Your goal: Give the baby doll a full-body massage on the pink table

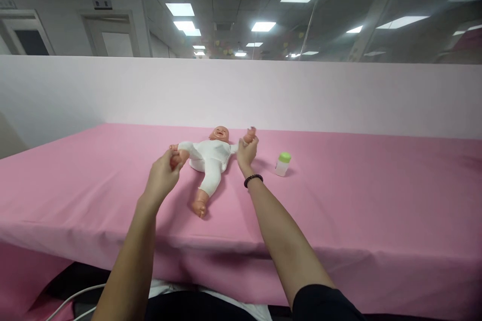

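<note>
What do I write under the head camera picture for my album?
Left hand and right hand hold a baby doll by its limbs, near a green-capped bottle.

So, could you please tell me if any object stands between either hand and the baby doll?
Nothing visible does: the left hand and the right hand both grip the baby doll directly. The green-capped bottle is off to the right of the right hand.

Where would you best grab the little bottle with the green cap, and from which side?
Probably around the pale body of the bottle, below its green cap, coming from the near right: it stands up from the pink cloth, so its sides are exposed, while the doll and right hand are on its left.
</note>
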Available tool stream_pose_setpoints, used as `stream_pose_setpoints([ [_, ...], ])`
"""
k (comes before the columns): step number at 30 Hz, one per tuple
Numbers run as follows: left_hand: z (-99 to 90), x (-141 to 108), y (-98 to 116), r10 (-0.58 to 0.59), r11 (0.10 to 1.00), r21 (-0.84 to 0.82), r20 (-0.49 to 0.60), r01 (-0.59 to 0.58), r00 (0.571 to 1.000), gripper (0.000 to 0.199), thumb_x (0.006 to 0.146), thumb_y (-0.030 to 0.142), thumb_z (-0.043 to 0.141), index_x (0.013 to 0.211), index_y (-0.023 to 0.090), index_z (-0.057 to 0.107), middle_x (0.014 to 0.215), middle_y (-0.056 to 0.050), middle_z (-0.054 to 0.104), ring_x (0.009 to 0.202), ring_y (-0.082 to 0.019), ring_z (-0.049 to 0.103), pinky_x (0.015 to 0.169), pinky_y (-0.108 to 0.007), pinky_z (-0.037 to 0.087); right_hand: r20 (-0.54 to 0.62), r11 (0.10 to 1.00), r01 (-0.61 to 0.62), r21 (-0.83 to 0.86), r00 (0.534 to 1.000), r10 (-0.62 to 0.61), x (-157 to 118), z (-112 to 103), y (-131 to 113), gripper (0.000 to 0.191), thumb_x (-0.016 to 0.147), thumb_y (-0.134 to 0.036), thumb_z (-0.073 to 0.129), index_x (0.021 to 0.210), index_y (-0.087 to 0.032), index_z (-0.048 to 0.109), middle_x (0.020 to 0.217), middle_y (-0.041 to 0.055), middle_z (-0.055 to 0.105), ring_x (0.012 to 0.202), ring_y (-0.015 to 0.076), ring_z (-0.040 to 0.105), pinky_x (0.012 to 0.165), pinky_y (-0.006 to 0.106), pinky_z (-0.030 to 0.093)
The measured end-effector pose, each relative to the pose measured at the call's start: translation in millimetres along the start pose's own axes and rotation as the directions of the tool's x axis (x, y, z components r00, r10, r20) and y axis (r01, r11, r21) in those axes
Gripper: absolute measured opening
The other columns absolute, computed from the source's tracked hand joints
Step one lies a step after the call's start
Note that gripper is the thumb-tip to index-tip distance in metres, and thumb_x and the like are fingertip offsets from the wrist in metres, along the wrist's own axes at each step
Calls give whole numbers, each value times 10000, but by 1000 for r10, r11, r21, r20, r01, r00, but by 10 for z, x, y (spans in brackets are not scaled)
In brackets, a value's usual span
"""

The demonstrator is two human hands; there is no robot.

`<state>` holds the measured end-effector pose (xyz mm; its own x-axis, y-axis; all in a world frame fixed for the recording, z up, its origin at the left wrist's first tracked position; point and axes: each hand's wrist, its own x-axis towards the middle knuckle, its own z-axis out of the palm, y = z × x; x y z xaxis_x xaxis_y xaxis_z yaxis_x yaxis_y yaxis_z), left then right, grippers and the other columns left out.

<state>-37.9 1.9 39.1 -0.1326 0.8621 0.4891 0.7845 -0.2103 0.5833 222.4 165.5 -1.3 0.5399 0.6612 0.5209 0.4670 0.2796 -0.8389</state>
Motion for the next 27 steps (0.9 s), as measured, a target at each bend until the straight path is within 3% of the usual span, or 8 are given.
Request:
stream_pose_setpoints([
  [3, 334, 359, 209, 119, 989, 83, 23, -120, 993, 179, 860, 128, 562, 1017, 213, 574, 994, -94, 700, 935, -260, 662, 745, -328, 460, 323, 860, 507, -60, 825, -464, -137, 80, -67, 409, 957, -256, 496, 1354, -157, 501, 1307, 151, 638, 1165, 264, 610, 1008, 390, 475],
  [6, 525, 500, 278, 113, 970, 200, 117, -135, 987, 205, 844, 84, 534, 1017, 188, 575, 971, -136, 683, 904, -289, 663, 702, -343, 447, 550, 669, 739, -79, 592, -589, -231, 118, -69, 343, 944, -167, 487, 1269, -140, 592, 1210, 167, 683, 1143, 286, 611, 1050, 433, 437],
  [8, 470, 433, 251, 113, 976, 178, 97, -129, 989, 174, 862, 102, 519, 999, 196, 570, 965, -128, 684, 886, -283, 664, 685, -337, 439, 494, 719, 688, -97, 661, -565, -222, 114, -42, 367, 952, -185, 488, 1307, -144, 570, 1231, 168, 674, 1136, 284, 615, 1020, 425, 461],
  [10, 288, 247, 172, 91, 991, 93, 46, -95, 995, 114, 882, 163, 532, 978, 217, 563, 938, -91, 691, 857, -261, 666, 674, -324, 439, 322, 865, 495, -85, 835, -447, -149, 90, 1, 423, 959, -260, 507, 1372, -168, 506, 1280, 153, 653, 1120, 272, 629, 951, 396, 502],
  [13, -35, -163, -34, -31, 999, 18, 91, 30, 995, 106, 876, 312, 596, 940, 237, 558, 845, -30, 695, 774, -236, 663, 648, -311, 446, 61, 996, 8, -84, 998, -3, 31, 18, 106, 498, 971, -352, 484, 1422, -153, 415, 1290, 158, 640, 1100, 260, 651, 886, 359, 524],
  [17, -191, -645, -325, -51, 991, -112, 230, 78, 972, 228, 865, 445, 611, 987, 254, 578, 863, 5, 711, 791, -219, 686, 693, -305, 487, 10, 905, -371, -208, 924, 382, 197, -141, 321, 508, 988, -345, 410, 1395, -43, 430, 1246, 239, 640, 1120, 287, 653, 887, 357, 519],
  [22, 29, -877, -325, -22, 977, -199, 259, 76, 966, 236, 878, 454, 577, 1010, 259, 564, 935, -35, 728, 850, -258, 701, 742, -356, 518, 91, 902, -295, -316, 937, 338, 138, -287, 442, 600, 894, -255, 567, 1408, 19, 421, 1355, 282, 571, 1329, 320, 511, 1079, 377, 401],
  [27, 292, -972, -78, 35, 992, -123, 232, -7, 972, 150, 901, 411, 508, 907, 261, 502, 895, -73, 700, 799, -283, 666, 698, -383, 477, 184, 825, -226, -519, 912, 366, 84, -346, 40, 778, 864, -365, 668, 1449, 63, 383, 1530, 400, 300, 1461, 462, 289, 1138, 565, 270],
])
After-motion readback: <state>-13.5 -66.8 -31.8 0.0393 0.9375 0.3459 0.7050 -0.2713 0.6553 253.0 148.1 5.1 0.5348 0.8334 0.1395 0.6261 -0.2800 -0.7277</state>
